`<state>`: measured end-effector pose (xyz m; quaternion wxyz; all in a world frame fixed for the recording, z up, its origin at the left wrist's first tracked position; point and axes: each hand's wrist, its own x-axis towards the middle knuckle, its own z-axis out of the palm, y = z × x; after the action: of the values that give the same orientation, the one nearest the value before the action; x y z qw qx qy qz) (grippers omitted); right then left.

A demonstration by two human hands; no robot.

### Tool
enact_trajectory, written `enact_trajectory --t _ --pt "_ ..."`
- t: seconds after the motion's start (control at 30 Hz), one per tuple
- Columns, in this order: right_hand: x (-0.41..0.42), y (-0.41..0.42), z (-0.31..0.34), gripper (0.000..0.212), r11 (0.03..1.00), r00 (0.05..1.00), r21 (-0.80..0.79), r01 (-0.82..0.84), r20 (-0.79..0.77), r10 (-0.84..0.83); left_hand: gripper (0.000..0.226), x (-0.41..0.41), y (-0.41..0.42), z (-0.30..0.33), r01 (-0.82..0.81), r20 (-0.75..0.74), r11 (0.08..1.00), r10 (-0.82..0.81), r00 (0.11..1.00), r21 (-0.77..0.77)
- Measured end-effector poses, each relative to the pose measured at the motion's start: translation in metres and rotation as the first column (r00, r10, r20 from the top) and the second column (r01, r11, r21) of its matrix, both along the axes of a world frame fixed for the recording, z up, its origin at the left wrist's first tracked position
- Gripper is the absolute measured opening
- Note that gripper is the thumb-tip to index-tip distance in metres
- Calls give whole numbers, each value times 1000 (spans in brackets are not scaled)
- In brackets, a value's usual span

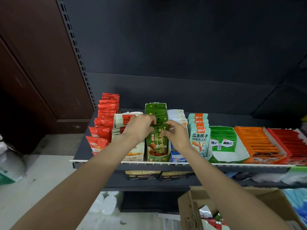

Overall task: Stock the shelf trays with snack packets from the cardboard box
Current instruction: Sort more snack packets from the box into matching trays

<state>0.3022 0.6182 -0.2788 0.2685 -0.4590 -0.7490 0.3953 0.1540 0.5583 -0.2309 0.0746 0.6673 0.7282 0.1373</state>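
Observation:
A green tray (pixel 157 158) of green snack packets (pixel 157 141) stands upright in the middle of the black shelf (pixel 79 151). My left hand (pixel 138 127) grips the top of the front green packets from the left. My right hand (pixel 176 134) pinches the same packets from the right. The cardboard box (pixel 191 211) sits open at the lower right, with red and green packets showing inside.
Red packets (pixel 101 130) and a white tray (pixel 126 123) stand left of the green one. Blue-white, teal (pixel 199 138), green (pixel 223 140), orange (pixel 259 143) and red trays line the shelf to the right. Dark boxes lie on the shelf below. White bottles stand on the floor.

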Motion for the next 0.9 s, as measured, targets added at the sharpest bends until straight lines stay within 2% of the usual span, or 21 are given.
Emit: enact_trajectory --t 0.17,0.23,0.4,0.53,0.67,0.77,0.83,0.9 --pt "5 -4 10 29 1000 996 -21 -4 -89 2 29 14 -8 -4 -17 -71 986 29 997 164" --pt "17 -8 12 28 1000 994 0 17 -110 -17 28 24 -16 -8 -15 -57 971 30 998 239" --pt "83 -26 6 26 995 990 -91 37 -133 -49 24 74 -34 -26 174 108 968 -196 975 181" --pt "157 -45 -13 20 972 998 -229 59 19 -56 21 135 -46 -50 178 301 977 -205 931 117" --pt "238 -61 -45 13 889 982 -432 152 166 -87 17 201 -65 -74 -32 546 992 -40 837 123" --pt "291 -70 -80 12 857 944 -480 188 329 -23 17 247 -78 -102 -21 522 999 0 853 34" --pt "318 -72 -106 10 905 879 -394 159 474 52 19 275 -84 -120 1 516 996 44 856 -88" --pt "337 -73 -123 26 945 794 -322 64 590 148 25 299 -87 -139 17 454 971 96 886 -238"
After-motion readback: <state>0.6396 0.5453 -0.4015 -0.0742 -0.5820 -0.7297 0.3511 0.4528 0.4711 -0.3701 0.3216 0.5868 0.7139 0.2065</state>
